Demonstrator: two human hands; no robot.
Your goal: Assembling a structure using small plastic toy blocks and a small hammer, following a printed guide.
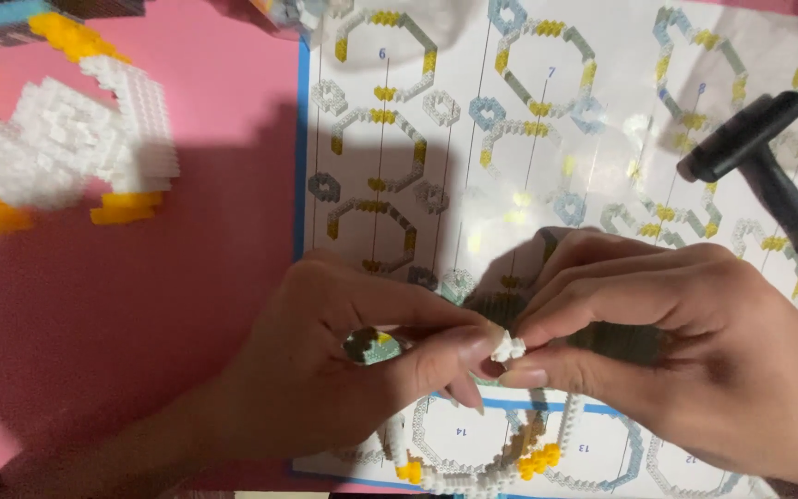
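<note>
My left hand (344,370) and my right hand (685,342) meet at the centre over a printed building-instruction sheet (473,166). Together their fingertips pinch a tiny white brick piece (508,347). A small grey, teal and yellow brick cluster (371,346) is tucked in my left hand's fingers. Under the hands, at the lower edge, lies a ring-shaped assembly of white, grey and yellow micro bricks (473,467), partly hidden by my fingers.
A white and yellow micro-brick model (57,148) rests on the pink mat (122,314) at the upper left. A small black hammer (768,166) lies on the sheet at the right. A clear plastic container (307,14) sits at the top edge.
</note>
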